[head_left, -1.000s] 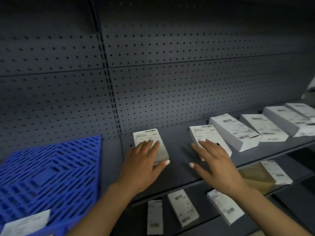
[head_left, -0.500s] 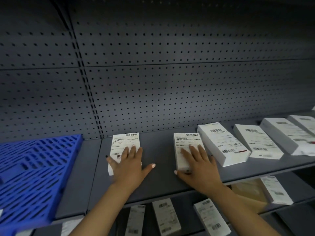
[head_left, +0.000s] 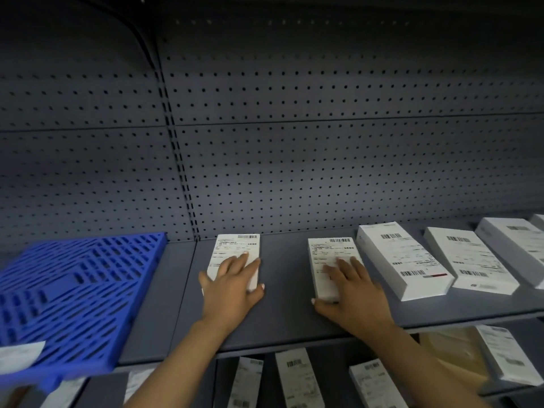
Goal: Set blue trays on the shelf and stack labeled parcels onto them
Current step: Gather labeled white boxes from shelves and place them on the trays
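Note:
A blue slotted tray (head_left: 73, 293) lies on the left of the grey shelf (head_left: 288, 316), its front corner hanging over the edge. Two white labeled parcels lie flat to its right. My left hand (head_left: 232, 287) lies over the left parcel (head_left: 235, 248), fingers on the label, thumb against its right side and little finger past its left edge. My right hand (head_left: 350, 293) covers the near half of the second parcel (head_left: 329, 251), thumb at its near left corner. Both parcels rest on the shelf.
Thicker white parcels (head_left: 400, 257) (head_left: 468, 257) (head_left: 512, 240) line the shelf to the right. A white label (head_left: 17, 353) lies on the tray's near corner. Several parcels (head_left: 294, 375) and a tan envelope (head_left: 450, 348) lie on the lower shelf. Perforated back panel (head_left: 294, 172) behind.
Both hands came down from hovering onto the two parcels, and my left thumb drew in against its parcel's side. The view swung left and back.

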